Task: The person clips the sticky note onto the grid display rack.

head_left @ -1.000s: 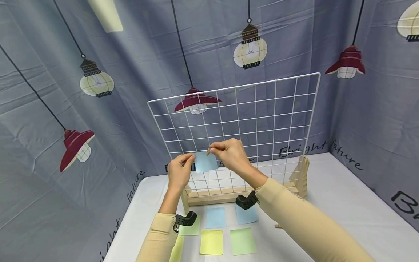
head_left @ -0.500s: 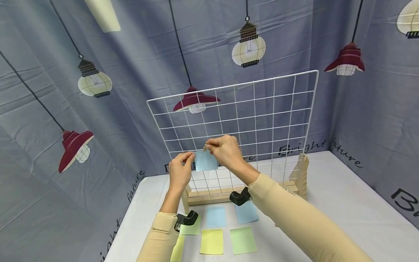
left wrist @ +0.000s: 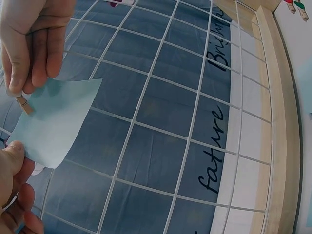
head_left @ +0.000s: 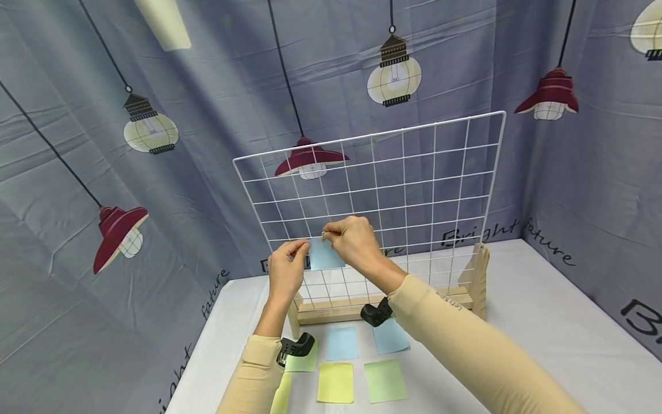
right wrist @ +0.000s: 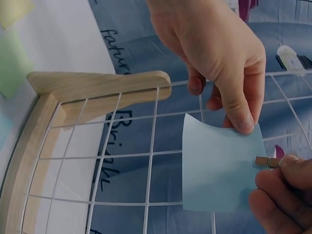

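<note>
A light blue sticky note [head_left: 326, 257] is held up against the white wire grid [head_left: 390, 195]. My left hand [head_left: 286, 269] pinches the note's left edge between thumb and finger. At its top edge my right hand [head_left: 355, 242] pinches a small wooden clothespin [right wrist: 267, 161]. In the left wrist view the tip of this clothespin [left wrist: 24, 105] lies over the front of the note, near the middle of the top edge. The note bends slightly, and one of its lower corners curls.
The grid stands in a wooden base [head_left: 336, 310] on a white table [head_left: 538, 322]. In front lie two blue notes [head_left: 341, 343], two green notes [head_left: 385, 380] and two yellow notes [head_left: 335, 382]. Red and green clothespins [left wrist: 303, 13] show in the left wrist view. A printed curtain [head_left: 207, 190] hangs behind.
My right hand has moved a little left along the note's top edge with the clothespin, rising and then dipping slightly. My left hand and the note stay nearly in place.
</note>
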`<state>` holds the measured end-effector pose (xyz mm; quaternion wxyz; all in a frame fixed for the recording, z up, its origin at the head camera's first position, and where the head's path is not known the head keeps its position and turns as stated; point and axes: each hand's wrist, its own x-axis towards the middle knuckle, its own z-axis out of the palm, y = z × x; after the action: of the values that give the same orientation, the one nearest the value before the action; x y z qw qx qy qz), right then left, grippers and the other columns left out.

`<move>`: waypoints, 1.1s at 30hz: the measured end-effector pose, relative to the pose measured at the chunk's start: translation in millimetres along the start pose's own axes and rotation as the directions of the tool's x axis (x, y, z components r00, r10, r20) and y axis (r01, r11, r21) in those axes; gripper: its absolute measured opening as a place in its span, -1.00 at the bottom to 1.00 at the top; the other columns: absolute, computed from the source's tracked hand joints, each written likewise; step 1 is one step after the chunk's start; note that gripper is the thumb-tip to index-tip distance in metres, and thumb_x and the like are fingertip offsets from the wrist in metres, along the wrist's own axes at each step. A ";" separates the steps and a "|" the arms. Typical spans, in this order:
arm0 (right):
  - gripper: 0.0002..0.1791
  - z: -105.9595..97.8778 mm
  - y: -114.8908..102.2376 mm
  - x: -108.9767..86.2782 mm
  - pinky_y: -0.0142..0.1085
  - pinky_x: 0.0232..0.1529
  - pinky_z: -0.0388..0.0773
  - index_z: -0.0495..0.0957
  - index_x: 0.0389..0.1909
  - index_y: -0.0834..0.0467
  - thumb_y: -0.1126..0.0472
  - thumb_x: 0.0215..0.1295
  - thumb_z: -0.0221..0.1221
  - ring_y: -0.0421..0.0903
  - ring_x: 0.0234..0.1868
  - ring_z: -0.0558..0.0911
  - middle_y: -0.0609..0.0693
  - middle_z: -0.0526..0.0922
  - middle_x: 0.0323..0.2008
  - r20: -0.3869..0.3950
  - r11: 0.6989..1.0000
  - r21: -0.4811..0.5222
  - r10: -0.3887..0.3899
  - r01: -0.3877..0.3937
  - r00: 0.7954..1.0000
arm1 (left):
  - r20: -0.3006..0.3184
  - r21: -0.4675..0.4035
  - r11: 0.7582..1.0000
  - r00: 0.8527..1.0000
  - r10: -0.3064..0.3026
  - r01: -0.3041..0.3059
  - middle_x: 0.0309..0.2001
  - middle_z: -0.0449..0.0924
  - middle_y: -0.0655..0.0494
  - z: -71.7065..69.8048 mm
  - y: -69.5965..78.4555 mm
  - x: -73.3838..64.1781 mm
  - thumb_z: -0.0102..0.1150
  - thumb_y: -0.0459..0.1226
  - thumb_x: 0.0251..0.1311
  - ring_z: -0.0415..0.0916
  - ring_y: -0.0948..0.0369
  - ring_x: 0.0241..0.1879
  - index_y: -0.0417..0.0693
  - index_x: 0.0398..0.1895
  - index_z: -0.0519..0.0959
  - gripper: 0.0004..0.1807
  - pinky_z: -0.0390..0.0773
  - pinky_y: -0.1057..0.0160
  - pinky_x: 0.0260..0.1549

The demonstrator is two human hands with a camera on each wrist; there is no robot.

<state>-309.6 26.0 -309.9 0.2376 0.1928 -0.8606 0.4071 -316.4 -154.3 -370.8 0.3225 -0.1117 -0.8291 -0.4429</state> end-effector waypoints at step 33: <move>-0.71 3.1 -0.6 -10.5 -0.42 -0.55 0.42 0.71 0.15 0.05 0.20 0.51 0.19 -0.26 -0.57 0.55 0.00 0.82 -0.31 0.078 0.996 -0.030 -0.076 0.079 0.994 | -0.049 -0.020 1.000 0.999 0.004 -0.005 -0.32 0.75 0.02 1.7 -1.6 -4.2 0.34 -0.24 0.33 0.56 0.17 -0.35 -0.15 -0.15 0.79 -0.82 0.44 0.38 -0.40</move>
<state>-301.5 24.6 -317.1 0.2231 0.2375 -0.8677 0.3755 -314.7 -153.4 -375.1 0.3426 -0.1060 -0.8162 -0.4530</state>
